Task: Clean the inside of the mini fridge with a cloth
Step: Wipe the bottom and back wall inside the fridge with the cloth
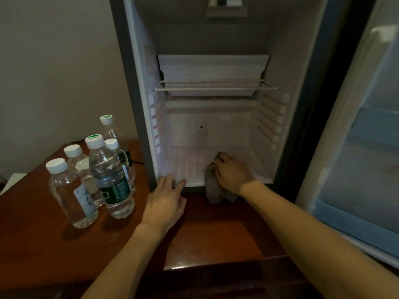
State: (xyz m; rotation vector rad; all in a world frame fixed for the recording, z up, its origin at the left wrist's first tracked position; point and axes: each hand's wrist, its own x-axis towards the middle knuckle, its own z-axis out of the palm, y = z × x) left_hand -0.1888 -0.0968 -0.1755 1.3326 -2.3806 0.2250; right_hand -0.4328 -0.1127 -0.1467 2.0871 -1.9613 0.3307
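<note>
A mini fridge stands open on a dark wooden table, its door swung out to the right. To the left of it, 5 clear plastic water bottles stand close together on the table; 3 have plain white caps, 2 have white caps with green printing, and the nearest tall one carries a dark green label whose writing is too blurred to read. Another near bottle has a pale label, also unreadable. Inside the fridge, a white wire shelf sits across the middle. On the ribbed white floor, toward the right near corner, lies a crumpled grey-brown cloth, its near end hanging over the front lip onto the table. The right hand lies on top of the cloth, fingers curled over its far end, gripping it. The left hand rests on the table, its relaxed fingertips touching the fridge's front lip, holding nothing, left of the cloth and apart from it.
</note>
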